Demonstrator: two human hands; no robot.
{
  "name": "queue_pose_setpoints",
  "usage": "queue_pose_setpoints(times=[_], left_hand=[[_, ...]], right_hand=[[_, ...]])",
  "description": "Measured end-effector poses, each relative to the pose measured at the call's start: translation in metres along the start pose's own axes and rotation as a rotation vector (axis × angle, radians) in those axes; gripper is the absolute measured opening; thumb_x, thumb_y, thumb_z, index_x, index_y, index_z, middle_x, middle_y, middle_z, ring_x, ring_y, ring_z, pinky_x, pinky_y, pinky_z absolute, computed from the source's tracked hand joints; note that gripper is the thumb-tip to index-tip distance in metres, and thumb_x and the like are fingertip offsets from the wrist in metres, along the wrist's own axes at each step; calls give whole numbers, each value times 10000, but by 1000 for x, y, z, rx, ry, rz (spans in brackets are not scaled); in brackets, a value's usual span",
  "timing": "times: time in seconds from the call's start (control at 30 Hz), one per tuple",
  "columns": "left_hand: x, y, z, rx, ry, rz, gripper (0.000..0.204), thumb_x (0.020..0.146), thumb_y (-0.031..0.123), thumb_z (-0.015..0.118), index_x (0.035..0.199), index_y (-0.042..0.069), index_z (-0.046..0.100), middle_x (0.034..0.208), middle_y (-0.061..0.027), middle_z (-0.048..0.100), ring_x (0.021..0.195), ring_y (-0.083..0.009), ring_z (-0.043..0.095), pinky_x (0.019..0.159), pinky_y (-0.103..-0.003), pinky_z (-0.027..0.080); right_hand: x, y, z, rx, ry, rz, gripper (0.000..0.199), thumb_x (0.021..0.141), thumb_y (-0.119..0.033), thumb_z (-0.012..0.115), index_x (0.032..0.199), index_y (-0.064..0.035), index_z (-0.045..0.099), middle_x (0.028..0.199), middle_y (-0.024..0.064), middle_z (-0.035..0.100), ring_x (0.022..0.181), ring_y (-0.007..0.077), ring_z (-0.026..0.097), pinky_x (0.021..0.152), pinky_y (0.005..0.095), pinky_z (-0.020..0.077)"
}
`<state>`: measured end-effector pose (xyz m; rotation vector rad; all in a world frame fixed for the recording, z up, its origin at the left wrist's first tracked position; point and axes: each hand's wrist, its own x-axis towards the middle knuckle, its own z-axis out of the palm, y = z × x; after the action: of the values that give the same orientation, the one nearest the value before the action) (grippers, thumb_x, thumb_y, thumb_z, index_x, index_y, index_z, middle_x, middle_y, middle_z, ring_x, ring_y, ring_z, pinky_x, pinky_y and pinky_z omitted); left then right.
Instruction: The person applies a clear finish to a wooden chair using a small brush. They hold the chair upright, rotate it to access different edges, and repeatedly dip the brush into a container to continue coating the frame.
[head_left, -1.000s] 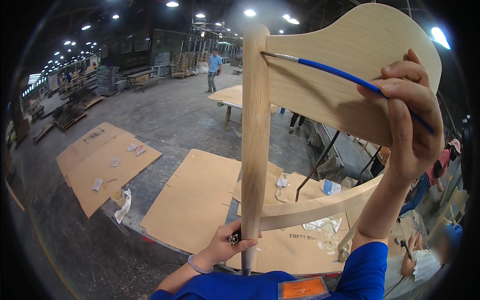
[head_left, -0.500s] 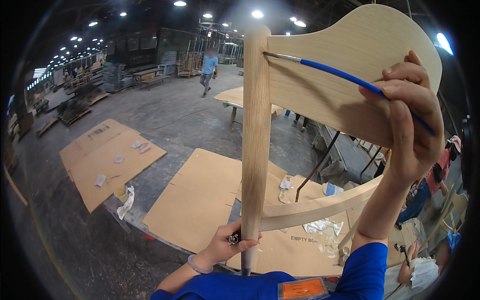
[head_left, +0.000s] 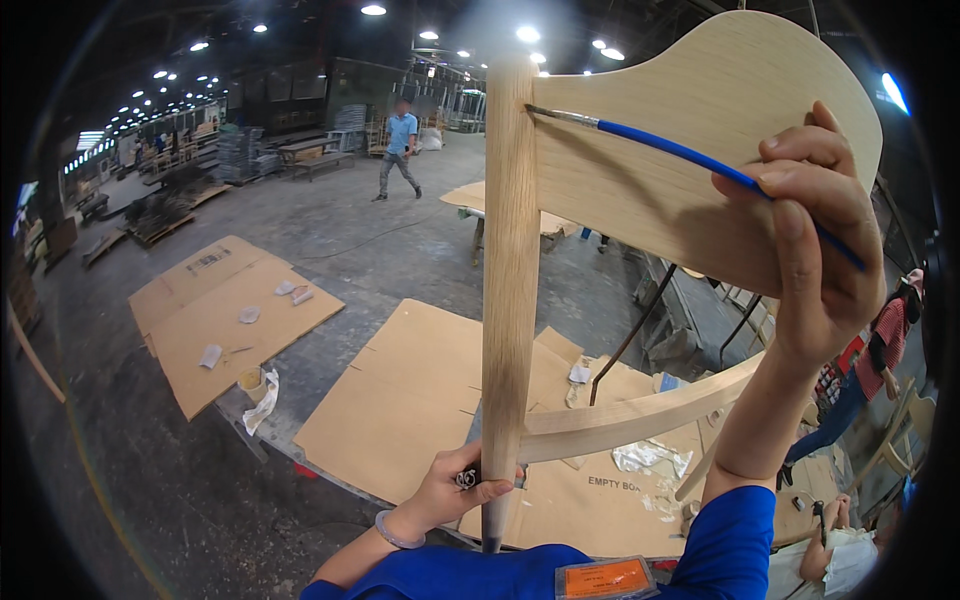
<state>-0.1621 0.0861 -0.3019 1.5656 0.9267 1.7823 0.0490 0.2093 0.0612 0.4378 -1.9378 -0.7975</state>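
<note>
My right hand (head_left: 825, 245), raised at the upper right, pinches a thin paintbrush (head_left: 675, 150) by its blue handle. The dark tip meets the seam between an upright post (head_left: 508, 260) and a curved backrest panel (head_left: 665, 195) of a bare wooden chair frame. Low on the post, my left hand (head_left: 452, 495) is wrapped round the wood. A small dark object with a pale pattern on its end (head_left: 467, 477) also sits in that hand; its kind is unclear. A curved wooden rail (head_left: 630, 425) runs from the post to the right.
Cardboard sheets (head_left: 395, 385) cover the bench below. Left of them are a small tub (head_left: 252, 380) and a crumpled white cloth (head_left: 262, 403). Someone in a light blue shirt (head_left: 400, 135) walks in the background. Other people work at the right, one in a red top (head_left: 890, 330).
The person in light blue has walked closer and a little left. The background has shifted slightly rightward. My hands, the paintbrush and the chair frame look almost still.
</note>
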Motion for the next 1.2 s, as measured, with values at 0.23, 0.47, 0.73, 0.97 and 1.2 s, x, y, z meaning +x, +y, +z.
queue_pose_setpoints(times=[0.23,0.47,0.73,0.97,1.2], left_hand=[[-6,8,-4,-17,48,-15,482,973,300,852,1283,-24,675,1071,-100,806,829,-118,710,726,-277,566],[-13,13,-9,-8,62,-65,469,987,260,837,1317,-24,664,1071,-83,800,825,-105,697,726,-270,563],[-22,15,-18,35,76,4,470,1002,216,822,1366,-29,652,1069,-66,787,877,-106,707,788,-274,577],[-30,26,-27,88,101,-55,521,995,307,828,1350,-29,648,1078,-104,806,948,-166,748,819,-315,590],[-36,31,-32,88,127,-68,471,992,296,828,1302,-27,681,1087,-96,791,969,-172,741,835,-317,586]], right_hand=[[7,-5,4,20,14,-3,168,1004,-47,619,1100,10,744,954,135,810,1146,318,673,1254,654,312],[13,-12,13,41,46,27,170,989,-14,621,1093,22,750,966,143,802,1142,324,673,1253,651,314],[18,-15,21,63,84,22,169,982,-10,628,1082,28,759,984,151,788,1155,343,686,1255,662,315],[22,-16,32,110,140,0,162,976,-4,633,1069,31,761,1015,137,785,1152,353,692,1251,679,318],[28,-18,41,117,170,5,155,970,-8,645,1064,26,764,1019,140,780,1153,346,693,1252,674,319]])
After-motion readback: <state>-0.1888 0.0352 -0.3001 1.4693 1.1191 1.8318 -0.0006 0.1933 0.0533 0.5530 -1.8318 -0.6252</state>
